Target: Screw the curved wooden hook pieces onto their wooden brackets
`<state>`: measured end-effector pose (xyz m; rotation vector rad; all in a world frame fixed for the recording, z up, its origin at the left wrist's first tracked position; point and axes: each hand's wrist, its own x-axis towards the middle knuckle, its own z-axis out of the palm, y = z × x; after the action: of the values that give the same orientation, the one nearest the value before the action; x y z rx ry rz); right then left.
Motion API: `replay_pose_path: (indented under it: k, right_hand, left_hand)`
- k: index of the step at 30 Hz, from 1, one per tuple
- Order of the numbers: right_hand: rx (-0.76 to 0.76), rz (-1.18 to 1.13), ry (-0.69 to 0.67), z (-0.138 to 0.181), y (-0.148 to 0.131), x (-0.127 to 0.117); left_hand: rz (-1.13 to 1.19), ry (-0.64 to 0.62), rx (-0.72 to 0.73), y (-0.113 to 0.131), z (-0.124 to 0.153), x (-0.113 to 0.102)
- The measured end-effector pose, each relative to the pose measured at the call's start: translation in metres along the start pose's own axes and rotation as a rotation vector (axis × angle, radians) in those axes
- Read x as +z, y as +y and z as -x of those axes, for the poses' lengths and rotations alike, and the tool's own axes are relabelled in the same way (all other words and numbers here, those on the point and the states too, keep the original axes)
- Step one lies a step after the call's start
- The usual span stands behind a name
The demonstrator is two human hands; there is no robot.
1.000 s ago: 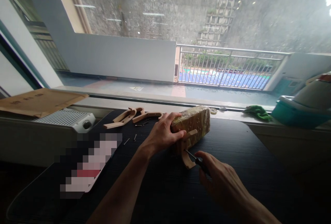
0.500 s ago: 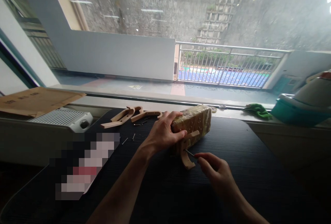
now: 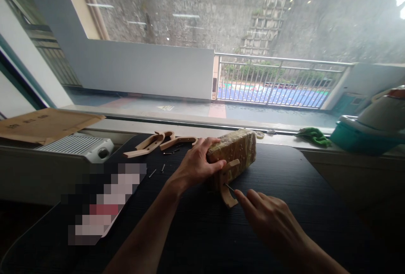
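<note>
A brown block wrapped in clear tape (image 3: 238,150) rests at an angle on the black table. My left hand (image 3: 199,162) is wrapped round its near left end, the thumb by the top of a curved wooden hook (image 3: 228,198) set against the block's end face. From the closed fingers of my right hand (image 3: 265,210) a thin metal shaft, seemingly of a screwdriver (image 3: 230,188), runs to a hole in the hook. Its handle is hidden inside the hand. Whether a screw sits under the tip is too small to tell.
Several more wooden hooks (image 3: 144,146) lie at the table's back left, with loose screws (image 3: 152,173) nearby. A pixelated flat object (image 3: 117,200) lies left of my arm. Along the sill are a tape roll (image 3: 260,134), a green cloth (image 3: 316,136) and a teal tub (image 3: 363,137).
My right hand has turned about the shaft, its back now more upward, and shifted slightly left. The block and hook have moved a little left with my left hand still on them.
</note>
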<state>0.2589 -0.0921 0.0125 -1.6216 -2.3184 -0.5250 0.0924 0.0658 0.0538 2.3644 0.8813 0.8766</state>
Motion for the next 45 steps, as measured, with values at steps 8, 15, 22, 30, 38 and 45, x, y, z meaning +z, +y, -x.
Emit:
replay_pose_path:
  k: [8, 15, 22, 30, 38, 45]
  right_hand:
    - [0.255, -0.369, 0.041, 0.000, -0.004, 0.019]
    - [0.747, -0.924, -0.028, -0.004, -0.006, 0.020]
    - [0.238, -0.176, -0.108, -0.007, -0.006, 0.001]
    - [0.191, -0.192, -0.067, -0.004, -0.013, 0.015]
    - [0.766, -1.087, -0.077, -0.009, -0.003, 0.022]
    - [0.453, -0.530, -0.144, -0.008, -0.011, -0.002]
  left_hand:
    - [-0.008, 0.025, -0.042, 0.001, -0.002, 0.002]
    - [0.021, 0.022, -0.038, 0.001, -0.001, 0.001]
    - [0.014, 0.005, -0.022, 0.002, 0.002, -0.002]
    - [-0.012, 0.004, -0.069, 0.004, 0.002, -0.002]
    - [0.002, 0.014, -0.064, 0.003, 0.002, -0.001]
    - [0.014, 0.000, -0.054, 0.003, 0.004, -0.003]
